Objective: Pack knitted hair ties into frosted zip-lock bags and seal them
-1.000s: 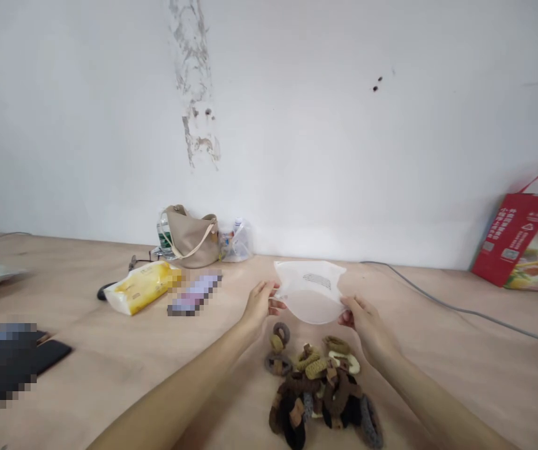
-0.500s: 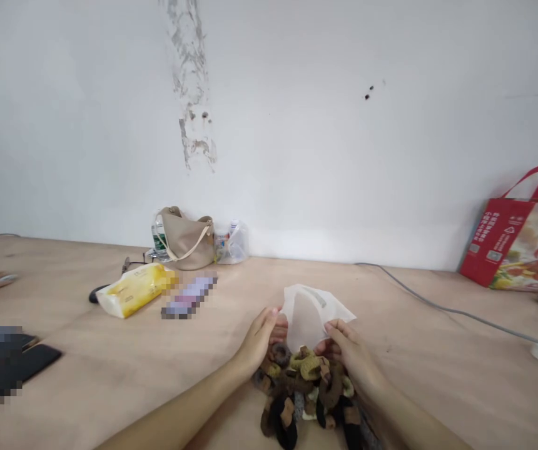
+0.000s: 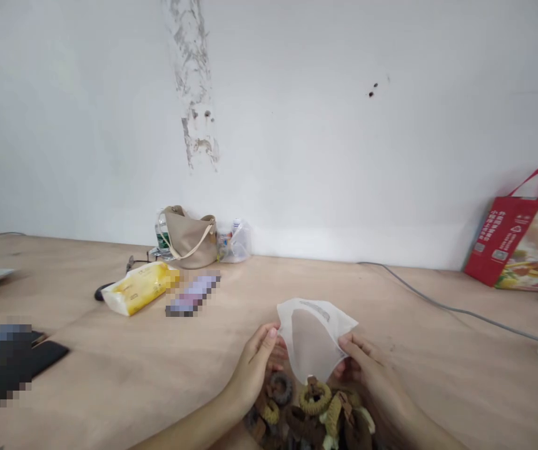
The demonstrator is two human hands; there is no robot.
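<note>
A white translucent pouch (image 3: pixel 313 340) stands between my hands, its mouth spread toward me. My left hand (image 3: pixel 262 356) pinches its left edge, thumb on top. On the other side, my right hand (image 3: pixel 363 359) grips the right edge between thumb and fingers. Right below the pouch lies a heap of fabric hair ties (image 3: pixel 316 400) in brown, black, grey and olive, several with small tan paper bands. The bottom of the picture cuts off part of the heap.
A yellow tissue pack (image 3: pixel 142 287) and a phone (image 3: pixel 194 295) lie left of centre. Behind them stand a beige handbag (image 3: pixel 191 240) and a clear plastic bag (image 3: pixel 239 242). Dark devices (image 3: pixel 39 369) lie at left. A grey cable (image 3: pixel 428 302) runs below a red shopping bag (image 3: pixel 498 240).
The pouch has moved down in the picture and its mouth is wider. Both hands are a little further apart. The view has shifted slightly, and less of the heap shows.
</note>
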